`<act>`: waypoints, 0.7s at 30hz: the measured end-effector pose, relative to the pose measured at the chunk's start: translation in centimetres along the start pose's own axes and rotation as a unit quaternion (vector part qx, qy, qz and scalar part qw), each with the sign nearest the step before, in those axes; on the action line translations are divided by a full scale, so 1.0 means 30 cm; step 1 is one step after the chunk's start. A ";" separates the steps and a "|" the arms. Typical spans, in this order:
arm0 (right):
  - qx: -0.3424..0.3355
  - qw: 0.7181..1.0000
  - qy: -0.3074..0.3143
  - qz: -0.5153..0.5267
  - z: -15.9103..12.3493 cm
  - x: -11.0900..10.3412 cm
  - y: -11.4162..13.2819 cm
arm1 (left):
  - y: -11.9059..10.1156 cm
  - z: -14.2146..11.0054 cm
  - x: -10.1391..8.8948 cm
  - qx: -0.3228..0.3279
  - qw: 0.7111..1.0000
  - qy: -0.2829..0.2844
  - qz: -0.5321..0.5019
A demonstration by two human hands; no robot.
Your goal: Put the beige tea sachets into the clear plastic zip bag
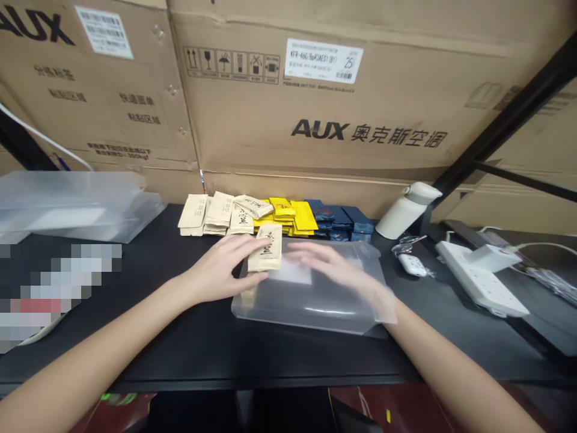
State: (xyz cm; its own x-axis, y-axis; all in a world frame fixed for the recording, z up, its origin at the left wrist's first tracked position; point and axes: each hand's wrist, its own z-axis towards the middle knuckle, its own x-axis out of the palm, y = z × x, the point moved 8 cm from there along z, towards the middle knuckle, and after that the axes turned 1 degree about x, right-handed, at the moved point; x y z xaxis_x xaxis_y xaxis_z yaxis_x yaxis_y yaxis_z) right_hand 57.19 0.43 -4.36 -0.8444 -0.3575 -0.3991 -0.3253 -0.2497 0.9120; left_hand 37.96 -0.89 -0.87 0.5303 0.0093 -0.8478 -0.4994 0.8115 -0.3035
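My left hand (228, 264) has its fingers and thumb closed at the left edge of a beige paper packet (269, 249) with dark handwriting-style print. This packet is over the left part of a clear plastic folder or bag (329, 300) on the black table. My right hand (331, 264) is stretched out at the folder, its fingers apart and blurred by motion. Translucent plastic covers part of its wrist. Behind the hands are more beige packets (195, 213), a stack of yellow packets (305, 218) and dark blue packets (340, 221).
A white bottle (403, 213) leans at the back right. Near it lie a small white case (412, 265) and a white power strip (482, 279). Clear plastic folders (76, 204) lie at the left. Large cardboard boxes (360, 162) stand behind the table (189, 355).
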 end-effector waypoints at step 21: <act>-0.024 0.987 0.155 -0.047 -0.034 0.135 0.032 | -0.068 -0.012 0.061 0.015 0.986 0.121 -0.111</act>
State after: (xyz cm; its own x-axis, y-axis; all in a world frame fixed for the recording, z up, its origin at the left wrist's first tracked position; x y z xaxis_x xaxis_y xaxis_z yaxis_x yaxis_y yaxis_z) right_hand 53.90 -2.18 -5.18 -0.6385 -0.5873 -0.4974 -0.3683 -0.3344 0.8675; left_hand 39.70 -2.74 -1.97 0.4429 -0.3075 -0.8422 -0.3678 0.7944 -0.4834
